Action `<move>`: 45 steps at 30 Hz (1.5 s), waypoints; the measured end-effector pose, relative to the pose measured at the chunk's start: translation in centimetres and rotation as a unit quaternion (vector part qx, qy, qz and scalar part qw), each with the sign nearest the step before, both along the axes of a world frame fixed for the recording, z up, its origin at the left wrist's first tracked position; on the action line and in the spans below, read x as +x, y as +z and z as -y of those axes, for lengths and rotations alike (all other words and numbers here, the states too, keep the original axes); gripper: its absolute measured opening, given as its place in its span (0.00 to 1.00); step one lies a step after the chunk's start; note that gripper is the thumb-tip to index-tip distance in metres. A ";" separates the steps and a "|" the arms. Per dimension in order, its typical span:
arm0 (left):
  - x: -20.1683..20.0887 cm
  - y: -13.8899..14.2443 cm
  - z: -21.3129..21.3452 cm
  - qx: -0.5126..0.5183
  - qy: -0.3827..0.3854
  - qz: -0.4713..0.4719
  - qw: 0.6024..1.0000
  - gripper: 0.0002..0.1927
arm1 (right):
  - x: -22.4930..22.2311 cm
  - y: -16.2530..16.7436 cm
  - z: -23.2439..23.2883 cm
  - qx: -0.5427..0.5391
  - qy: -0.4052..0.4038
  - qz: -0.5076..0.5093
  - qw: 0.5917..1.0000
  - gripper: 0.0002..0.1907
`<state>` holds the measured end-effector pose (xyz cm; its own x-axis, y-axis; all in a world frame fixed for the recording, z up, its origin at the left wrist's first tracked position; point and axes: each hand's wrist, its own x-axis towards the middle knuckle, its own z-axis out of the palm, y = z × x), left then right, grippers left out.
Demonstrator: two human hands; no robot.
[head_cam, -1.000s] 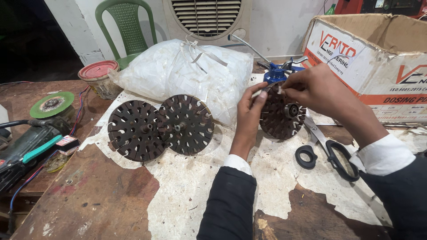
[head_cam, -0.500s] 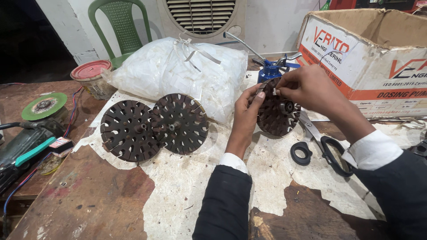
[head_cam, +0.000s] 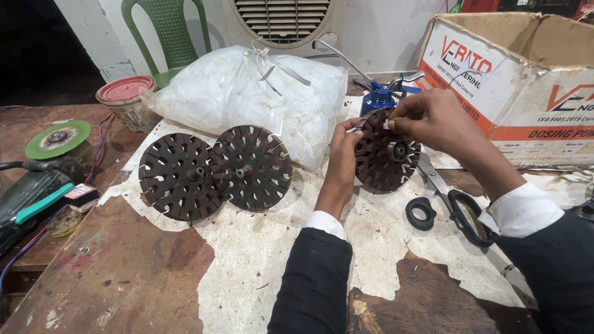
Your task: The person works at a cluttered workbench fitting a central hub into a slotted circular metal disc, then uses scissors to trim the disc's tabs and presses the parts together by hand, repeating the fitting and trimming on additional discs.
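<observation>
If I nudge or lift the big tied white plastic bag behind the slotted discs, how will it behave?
The white plastic bag would probably sag and change shape rather than lift stiffly, since its thin film bulges softly. It looks light for its bulk, as the filling seems to be loose white pieces. Pushed, it would likely slump or slide, not roll, and could bump the two slotted discs lying against its front.

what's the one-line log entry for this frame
left hand: steadies slotted disc rim | right hand: pinches white slip at top slot | scissors: lying beside

Both arms wear dark jacket sleeves with white shirt cuffs showing at the wrists; the left hand [head_cam: 342,154] and right hand [head_cam: 433,120] are bare, no rings visible.
</observation>
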<state>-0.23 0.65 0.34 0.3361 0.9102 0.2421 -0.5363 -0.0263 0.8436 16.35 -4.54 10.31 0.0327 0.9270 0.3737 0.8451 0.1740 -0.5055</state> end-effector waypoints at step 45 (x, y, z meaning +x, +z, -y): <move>-0.7 0.1 0.3 0.040 0.012 -0.026 0.999 0.17 | -1.3 -1.7 -0.5 0.122 0.017 0.060 0.991 0.12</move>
<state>-0.97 0.38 0.46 0.3280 0.8970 0.2964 -0.4896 -0.1069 0.8654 15.08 -4.03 8.61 -0.0549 0.8085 0.5860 0.8885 0.3073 -0.3408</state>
